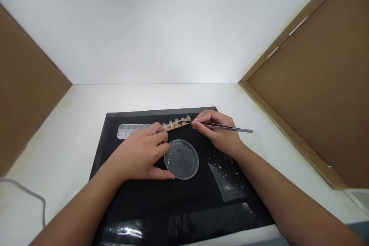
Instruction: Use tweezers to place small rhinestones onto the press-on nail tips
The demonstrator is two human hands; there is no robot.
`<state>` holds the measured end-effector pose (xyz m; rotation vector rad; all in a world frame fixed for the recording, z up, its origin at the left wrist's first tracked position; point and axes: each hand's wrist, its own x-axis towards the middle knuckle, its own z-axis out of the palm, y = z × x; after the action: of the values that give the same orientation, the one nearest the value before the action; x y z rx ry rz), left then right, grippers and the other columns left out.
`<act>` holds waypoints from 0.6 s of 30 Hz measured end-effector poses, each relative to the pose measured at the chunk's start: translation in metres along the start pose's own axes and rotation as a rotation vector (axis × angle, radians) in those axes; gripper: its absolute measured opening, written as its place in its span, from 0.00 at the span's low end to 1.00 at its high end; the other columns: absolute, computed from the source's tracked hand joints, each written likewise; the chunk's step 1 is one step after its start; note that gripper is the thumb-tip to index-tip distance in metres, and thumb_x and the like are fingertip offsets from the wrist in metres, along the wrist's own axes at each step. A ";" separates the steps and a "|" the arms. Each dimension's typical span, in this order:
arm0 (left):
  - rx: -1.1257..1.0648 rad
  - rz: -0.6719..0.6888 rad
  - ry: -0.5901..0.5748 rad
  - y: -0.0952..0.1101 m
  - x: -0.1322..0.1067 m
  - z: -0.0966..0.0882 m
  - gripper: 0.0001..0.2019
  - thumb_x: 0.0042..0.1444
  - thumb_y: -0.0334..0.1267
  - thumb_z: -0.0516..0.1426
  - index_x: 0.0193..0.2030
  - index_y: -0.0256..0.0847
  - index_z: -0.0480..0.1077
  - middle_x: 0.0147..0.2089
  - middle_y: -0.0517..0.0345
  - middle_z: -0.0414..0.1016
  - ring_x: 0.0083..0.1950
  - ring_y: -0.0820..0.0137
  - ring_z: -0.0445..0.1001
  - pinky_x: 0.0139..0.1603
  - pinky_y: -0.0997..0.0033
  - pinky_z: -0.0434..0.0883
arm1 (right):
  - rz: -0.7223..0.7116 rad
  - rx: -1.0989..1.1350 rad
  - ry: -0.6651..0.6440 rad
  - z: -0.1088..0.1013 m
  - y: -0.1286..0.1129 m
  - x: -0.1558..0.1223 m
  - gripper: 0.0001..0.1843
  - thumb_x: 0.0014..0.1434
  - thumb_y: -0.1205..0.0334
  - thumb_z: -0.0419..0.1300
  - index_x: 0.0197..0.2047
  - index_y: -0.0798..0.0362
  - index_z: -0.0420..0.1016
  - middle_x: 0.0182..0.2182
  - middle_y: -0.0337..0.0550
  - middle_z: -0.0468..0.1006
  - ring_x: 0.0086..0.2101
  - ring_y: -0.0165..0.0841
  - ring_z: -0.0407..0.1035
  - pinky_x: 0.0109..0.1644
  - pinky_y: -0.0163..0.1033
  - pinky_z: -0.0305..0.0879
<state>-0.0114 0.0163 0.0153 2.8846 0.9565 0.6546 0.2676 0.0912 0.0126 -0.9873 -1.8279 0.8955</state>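
- Fingers (196, 123) of the right hand (217, 130) have a narrow pinch on some tweezers (230, 127), pen style, on the head view I'm watching remotely. My guess is that grip keeps the palm off to the side so I can see the tip.
- Tweezers' bent dark end sits over a wooden strip (173, 126) carrying a row of little clear cylinders (176, 122). Whether the tips touch or hold anything, I can't tell from here.
- Left hand (144, 152) is palm down, thumb and index wide apart by the left rim of a clear round dish (184, 166). Upper fingers reach the strip's near end; I'd say they may be steadying it, but the contact is hidden.
- That dish lies just below the strip, a few white specks in it, probably so both stay within easy reach.
- Compartment box (131, 127) is partly behind the left hand, with pale bits in the front cells I can see.
- All of it's on a black mat (138, 200) on the white table (83, 111); dark probably helps me spot the pale crumbs (223, 170) scattered by the right forearm.
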 end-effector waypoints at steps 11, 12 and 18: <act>-0.025 -0.008 -0.001 0.001 0.002 0.001 0.26 0.62 0.64 0.63 0.40 0.37 0.77 0.41 0.48 0.76 0.49 0.52 0.71 0.44 0.53 0.76 | -0.034 0.020 0.051 0.005 0.004 0.000 0.10 0.63 0.54 0.73 0.35 0.47 0.81 0.35 0.42 0.83 0.35 0.37 0.78 0.38 0.43 0.74; -0.024 -0.007 0.002 0.001 0.002 0.001 0.26 0.62 0.64 0.63 0.39 0.37 0.77 0.40 0.48 0.76 0.49 0.52 0.71 0.44 0.53 0.76 | -0.034 0.020 0.053 0.005 0.005 0.000 0.10 0.63 0.54 0.73 0.35 0.47 0.81 0.36 0.42 0.83 0.35 0.37 0.78 0.38 0.43 0.74; -0.021 -0.013 -0.003 0.001 0.002 0.001 0.26 0.63 0.64 0.62 0.38 0.38 0.77 0.40 0.48 0.76 0.49 0.53 0.71 0.45 0.53 0.76 | -0.028 -0.001 0.036 0.006 0.007 -0.001 0.08 0.64 0.54 0.72 0.36 0.47 0.82 0.36 0.42 0.83 0.36 0.37 0.78 0.40 0.43 0.74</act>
<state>-0.0089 0.0171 0.0157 2.8574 0.9611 0.6548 0.2647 0.0927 0.0041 -0.9707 -1.8072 0.8547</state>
